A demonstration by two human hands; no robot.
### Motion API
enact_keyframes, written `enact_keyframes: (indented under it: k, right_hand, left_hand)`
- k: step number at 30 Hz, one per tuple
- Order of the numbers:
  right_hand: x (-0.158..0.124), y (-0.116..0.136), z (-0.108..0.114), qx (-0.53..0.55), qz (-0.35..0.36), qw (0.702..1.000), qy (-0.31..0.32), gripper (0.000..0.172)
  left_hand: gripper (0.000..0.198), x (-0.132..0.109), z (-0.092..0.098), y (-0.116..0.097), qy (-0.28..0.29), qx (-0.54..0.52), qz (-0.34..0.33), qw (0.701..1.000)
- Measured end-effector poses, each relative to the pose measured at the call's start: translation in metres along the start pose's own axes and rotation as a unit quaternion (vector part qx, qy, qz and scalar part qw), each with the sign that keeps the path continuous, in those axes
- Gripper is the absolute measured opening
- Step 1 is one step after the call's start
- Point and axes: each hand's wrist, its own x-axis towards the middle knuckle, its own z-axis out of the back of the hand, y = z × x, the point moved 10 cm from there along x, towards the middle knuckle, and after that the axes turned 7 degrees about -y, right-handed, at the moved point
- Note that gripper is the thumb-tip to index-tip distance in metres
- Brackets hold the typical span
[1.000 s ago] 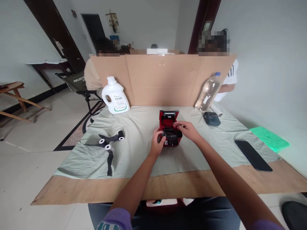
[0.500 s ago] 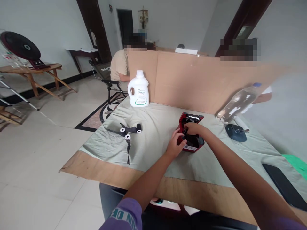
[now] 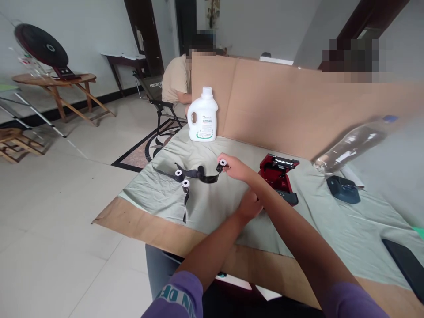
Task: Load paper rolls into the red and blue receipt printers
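My right hand (image 3: 233, 168) pinches a small roll of black paper (image 3: 222, 163) with a white end, held up left of the printer. A loose black strip trails from it to the left. My left hand (image 3: 251, 204) is closed at the near left side of a small red receipt printer (image 3: 276, 179), its fingers partly hidden behind my right forearm. The printer's lid stands up and its red inside shows. More black rolls, one lying (image 3: 179, 175) and one standing (image 3: 186, 186), rest on the cloth with their strips unwound.
A white detergent jug (image 3: 202, 117) stands at the back before a cardboard screen (image 3: 265, 104). A large clear bottle (image 3: 356, 143) leans at the right, near a dark blue device (image 3: 343, 189). A black phone (image 3: 406, 265) lies at the right edge. Another person (image 3: 175, 81) sits behind.
My right hand has come out of the printer and moved left with a black roll. My left hand has shifted to the printer's near side. The view has turned slightly right.
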Motion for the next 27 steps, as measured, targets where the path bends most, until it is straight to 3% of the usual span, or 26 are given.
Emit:
enact_keyframes:
  k: [2, 5, 10, 13, 15, 18, 20, 23, 27]
  right_hand:
    - [0.013, -0.015, -0.032, -0.013, 0.002, 0.999, 0.050, 0.037]
    - [0.020, -0.032, -0.056, -0.060, 0.016, 0.996, 0.069, 0.041]
    - [0.017, -0.035, -0.052, -0.119, -0.014, 0.991, 0.067, 0.059]
    - [0.017, -0.007, -0.038, -0.132, -0.024, 0.991, 0.008, 0.068]
    - [0.017, 0.027, -0.047, -0.108, 0.011, 0.994, -0.002, 0.053]
    - [0.014, 0.073, -0.095, -0.089, 0.054, 0.991, 0.083, 0.028]
    - [0.014, 0.087, -0.124, -0.124, 0.060, 0.983, 0.120, 0.017]
    - [0.017, 0.087, -0.137, -0.154, 0.049, 0.982, 0.097, 0.010]
    - [0.010, 0.062, -0.118, -0.009, 0.001, 1.000, 0.029, 0.018]
  left_hand:
    - [0.031, -0.002, 0.001, -0.002, 0.005, -0.022, -0.024, 0.999]
    - [0.030, -0.002, 0.004, 0.002, -0.009, 0.000, -0.040, 0.999]
    - [0.029, 0.002, -0.001, 0.008, -0.006, -0.003, -0.039, 0.999]
    - [0.017, 0.007, 0.000, 0.010, -0.036, 0.017, -0.030, 0.999]
    - [0.014, 0.008, 0.001, 0.010, -0.045, 0.044, -0.018, 0.998]
    - [0.018, 0.007, 0.001, 0.003, -0.021, 0.061, -0.009, 0.998]
    - [0.020, 0.004, 0.003, -0.003, -0.009, 0.062, -0.009, 0.998]
    - [0.023, 0.001, 0.006, -0.008, -0.018, 0.060, -0.006, 0.998]
    - [0.025, 0.000, 0.005, -0.003, -0.039, 0.056, -0.004, 0.998]
